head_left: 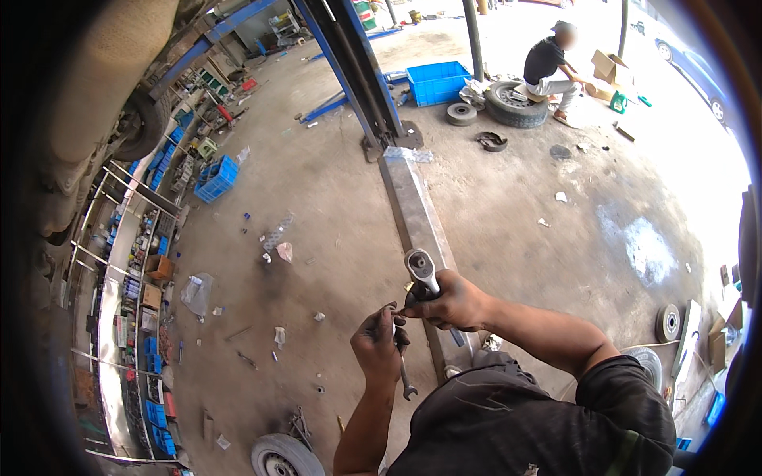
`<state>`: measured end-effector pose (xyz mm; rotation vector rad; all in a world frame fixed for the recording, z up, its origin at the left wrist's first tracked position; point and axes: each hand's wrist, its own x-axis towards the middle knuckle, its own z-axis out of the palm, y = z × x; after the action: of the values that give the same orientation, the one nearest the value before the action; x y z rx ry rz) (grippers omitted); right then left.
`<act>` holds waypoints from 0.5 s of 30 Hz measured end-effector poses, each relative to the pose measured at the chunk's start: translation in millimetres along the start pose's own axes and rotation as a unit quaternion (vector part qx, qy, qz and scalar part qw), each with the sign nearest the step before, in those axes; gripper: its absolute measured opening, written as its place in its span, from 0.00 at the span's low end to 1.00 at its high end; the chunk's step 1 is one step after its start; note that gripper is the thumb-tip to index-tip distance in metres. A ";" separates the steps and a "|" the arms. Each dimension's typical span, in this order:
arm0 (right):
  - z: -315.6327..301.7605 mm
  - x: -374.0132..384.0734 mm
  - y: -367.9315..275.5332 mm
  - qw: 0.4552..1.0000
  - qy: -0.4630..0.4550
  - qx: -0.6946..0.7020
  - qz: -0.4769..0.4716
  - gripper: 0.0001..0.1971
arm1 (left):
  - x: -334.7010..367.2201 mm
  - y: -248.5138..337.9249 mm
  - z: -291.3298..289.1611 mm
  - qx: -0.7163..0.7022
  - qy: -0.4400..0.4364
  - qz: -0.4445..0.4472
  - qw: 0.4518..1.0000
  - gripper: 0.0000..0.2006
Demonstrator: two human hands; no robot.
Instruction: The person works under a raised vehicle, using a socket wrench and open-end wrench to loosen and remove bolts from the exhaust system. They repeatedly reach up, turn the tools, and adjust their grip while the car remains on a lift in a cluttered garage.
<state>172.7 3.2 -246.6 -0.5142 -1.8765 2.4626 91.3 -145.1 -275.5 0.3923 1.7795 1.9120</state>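
- Silver ratchet (421, 264), head up, in the right hand (463, 302), closed round its handle, presumably for a firm grip.
- Left hand (376, 339) grasps a wrench (405, 376), open end down; what lies between the 2 hands is too small to tell.
- Beam (419, 206) below runs to the post (359, 75), perhaps bracing it.
- Tyre (509, 116) beyond lies flat, likely so it cannot roll.

No legible txt, labels, nos. or signs in view.

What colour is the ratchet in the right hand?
The ratchet is mostly silver, best seen in the head view.
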 end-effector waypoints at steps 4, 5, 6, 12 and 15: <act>-2.9 3.8 17.2 0.997 0.026 -0.068 -0.004 0.10 | -1.0 -16.4 -6.6 0.009 -0.014 -0.045 0.999 0.14; -4.0 3.5 20.8 0.994 0.034 -0.101 -0.001 0.10 | -1.7 -21.5 -7.5 0.008 -0.015 -0.056 0.998 0.14; -4.0 3.5 22.4 0.990 0.039 -0.134 0.002 0.11 | -3.0 -26.0 -8.3 -0.001 -0.020 -0.075 0.997 0.14; -14.1 0.1 31.7 0.958 0.041 -0.283 0.012 0.13 | -6.5 -55.4 -11.4 -0.046 -0.050 -0.190 0.979 0.13; -17.5 -0.7 37.6 0.940 0.038 -0.339 -0.003 0.16 | -9.0 -66.9 -8.4 -0.063 -0.062 -0.223 0.971 0.12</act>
<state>185.1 8.9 -285.8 -0.5845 -2.6525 1.6930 105.0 -155.4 -341.3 0.0546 1.5010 1.6295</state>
